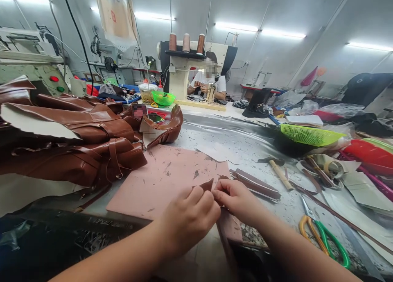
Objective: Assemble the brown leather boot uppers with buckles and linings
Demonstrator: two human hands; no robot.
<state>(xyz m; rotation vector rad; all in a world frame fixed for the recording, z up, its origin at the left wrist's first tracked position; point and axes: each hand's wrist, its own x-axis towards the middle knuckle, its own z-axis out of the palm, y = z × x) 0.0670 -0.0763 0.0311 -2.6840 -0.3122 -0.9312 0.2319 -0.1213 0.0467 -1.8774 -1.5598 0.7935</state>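
Both my bare hands, left point(190, 217) and right point(236, 198), are closed in a pinch, fingertips nearly together, on a small dark brown leather piece point(206, 185). It shows as a thin matt flap with a pointed corner above my left knuckles; my fingers hide the rest. It is just above the near right part of a flat pale pink board point(147, 187). Below my hands a narrow brown band point(225, 243) drops past the table's front edge (whether it is the same piece, I cannot tell).

Bare pink surface lies open left and ahead of me. To my right, orange-and-green-handled scissors point(311, 216) and a stack of long brown strips point(256, 185) narrow the room; on the left, a heap of glossy reddish-brown leather uppers point(92, 128) overhangs the board's edge. The flap's corner points away and slightly right; its full long axis is covered by my fingers. Farther off, a person point(220, 85) in white sits behind a cream sewing machine point(179, 79).
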